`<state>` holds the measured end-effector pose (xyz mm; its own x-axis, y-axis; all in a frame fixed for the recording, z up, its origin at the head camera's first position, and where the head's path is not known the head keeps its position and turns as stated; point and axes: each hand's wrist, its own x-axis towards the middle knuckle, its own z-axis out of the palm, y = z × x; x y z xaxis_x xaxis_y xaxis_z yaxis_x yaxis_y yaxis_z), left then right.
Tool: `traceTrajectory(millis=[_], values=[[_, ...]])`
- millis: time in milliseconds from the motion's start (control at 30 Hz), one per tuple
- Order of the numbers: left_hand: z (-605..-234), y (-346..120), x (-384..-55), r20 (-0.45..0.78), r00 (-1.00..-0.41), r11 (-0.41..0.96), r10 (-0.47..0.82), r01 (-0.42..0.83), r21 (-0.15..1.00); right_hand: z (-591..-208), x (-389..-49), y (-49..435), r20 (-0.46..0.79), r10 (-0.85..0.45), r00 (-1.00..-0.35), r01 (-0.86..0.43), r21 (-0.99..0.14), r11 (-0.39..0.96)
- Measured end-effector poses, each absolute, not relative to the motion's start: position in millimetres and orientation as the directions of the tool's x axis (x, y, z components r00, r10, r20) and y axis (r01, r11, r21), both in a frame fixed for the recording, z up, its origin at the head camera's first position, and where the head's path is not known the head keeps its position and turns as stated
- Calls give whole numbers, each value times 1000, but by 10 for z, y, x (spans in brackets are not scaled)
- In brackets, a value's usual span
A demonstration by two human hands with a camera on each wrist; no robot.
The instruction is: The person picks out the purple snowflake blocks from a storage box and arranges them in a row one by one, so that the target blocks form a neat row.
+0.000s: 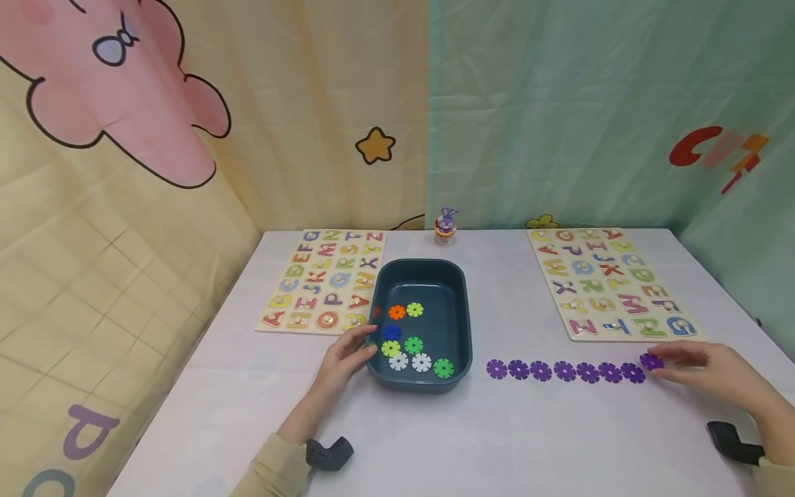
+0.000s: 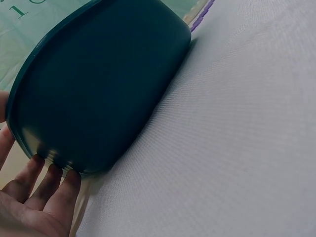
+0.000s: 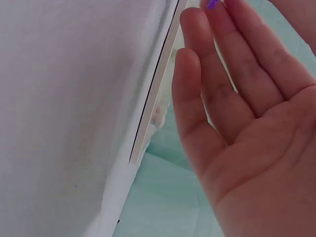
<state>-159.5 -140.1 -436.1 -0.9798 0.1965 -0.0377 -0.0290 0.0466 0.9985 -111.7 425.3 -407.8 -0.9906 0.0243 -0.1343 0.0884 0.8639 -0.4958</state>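
In the head view my right hand (image 1: pixel 714 366) pinches a purple snowflake disc (image 1: pixel 651 361) between thumb and fingertips. The disc is slightly tilted at the right end of a row of several purple snowflake discs (image 1: pixel 564 371) on the table. Only a bit of purple (image 3: pixel 212 4) shows at the fingertips in the right wrist view. My left hand (image 1: pixel 341 359) holds the left side of a dark blue-green tray (image 1: pixel 467 324). The left wrist view has its fingertips (image 2: pixel 71 180) against the tray's outer wall. Inside lie loose orange, yellow, green, white and blue snowflake discs (image 1: pixel 413 345).
Wooden alphabet boards stand flat at the back left (image 1: pixel 263 324) and back right (image 1: pixel 580 335). A small rabbit figure (image 1: pixel 445 224) is at the table's far edge. Printed curtains (image 1: pixel 528 103) hang behind the white table (image 1: pixel 472 442).
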Motion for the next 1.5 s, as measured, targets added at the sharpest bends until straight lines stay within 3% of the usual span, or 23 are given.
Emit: traceTrajectory(millis=[633,1500], values=[[-4332,-1399,-1582,-37,-978,32,206,-31,999,-4149,-1098,4332,-126,-28,-992,33,-458,888],[-4351,-1406,-1598,-30,-977,34,211,-23,999,-4118,-1089,4320,-153,-11,-988,60,-450,891]])
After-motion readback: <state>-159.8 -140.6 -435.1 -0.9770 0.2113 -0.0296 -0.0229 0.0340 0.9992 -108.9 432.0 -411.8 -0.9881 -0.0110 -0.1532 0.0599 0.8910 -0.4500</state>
